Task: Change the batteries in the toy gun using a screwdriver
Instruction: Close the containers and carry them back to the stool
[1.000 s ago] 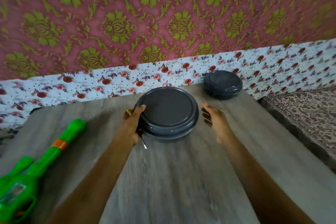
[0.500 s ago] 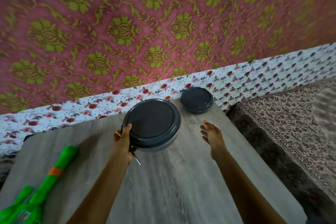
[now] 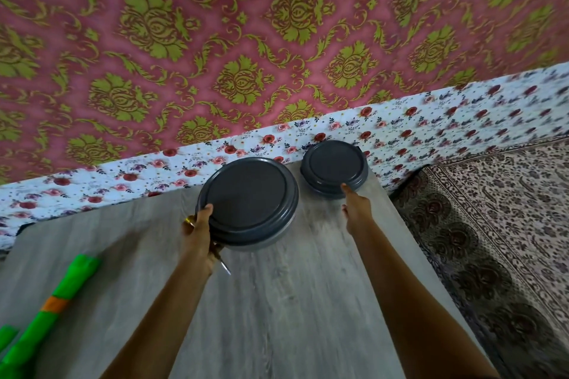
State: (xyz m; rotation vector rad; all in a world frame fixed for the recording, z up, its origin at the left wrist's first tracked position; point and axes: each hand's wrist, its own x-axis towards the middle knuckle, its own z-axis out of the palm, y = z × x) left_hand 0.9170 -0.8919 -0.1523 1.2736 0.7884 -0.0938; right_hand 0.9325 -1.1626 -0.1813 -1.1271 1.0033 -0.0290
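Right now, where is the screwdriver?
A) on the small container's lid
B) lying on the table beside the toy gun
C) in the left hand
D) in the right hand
C: the left hand grips the screwdriver, its metal tip poking out below the hand beside the large grey container.

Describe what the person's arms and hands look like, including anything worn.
Both the left arm and right arm are bare to the frame's edge: no sleeves, watch or bangle. The left hand and right hand wear no gloves. A gold glint at the left hand may be a ring or part of the screwdriver; unclear.
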